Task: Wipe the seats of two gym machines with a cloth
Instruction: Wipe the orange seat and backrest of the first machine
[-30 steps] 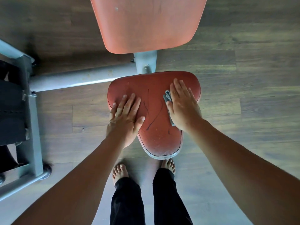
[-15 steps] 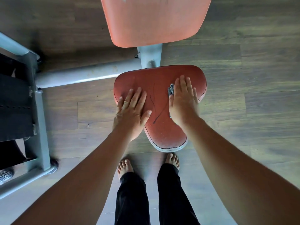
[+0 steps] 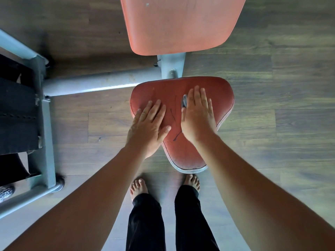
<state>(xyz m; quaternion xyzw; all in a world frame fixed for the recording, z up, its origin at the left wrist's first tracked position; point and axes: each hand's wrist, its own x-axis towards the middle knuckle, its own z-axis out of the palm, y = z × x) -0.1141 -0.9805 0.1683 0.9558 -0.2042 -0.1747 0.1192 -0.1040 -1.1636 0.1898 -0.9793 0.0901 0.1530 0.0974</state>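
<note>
A worn red padded seat (image 3: pixel 217 91) of a gym machine lies directly below me, wide at the far end and narrow toward my feet. My right hand (image 3: pixel 197 115) presses flat on its right half, covering a grey cloth (image 3: pixel 184 102) of which only a small edge shows by the index finger. My left hand (image 3: pixel 148 125) rests flat on the seat's left edge, fingers spread, holding nothing. Dark cracks mark the seat between the two hands.
The red backrest pad (image 3: pixel 181 24) rises beyond the seat on a grey post (image 3: pixel 172 64). A grey frame tube (image 3: pixel 94 84) runs left to an upright frame (image 3: pixel 45 124) with a black weight stack (image 3: pixel 16 115). My bare feet (image 3: pixel 138 187) stand on the wood floor.
My right hand has slid the cloth from the seat's right side toward its middle, fingers turning straighter. My left hand has stayed on the left edge. The camera shifted slightly.
</note>
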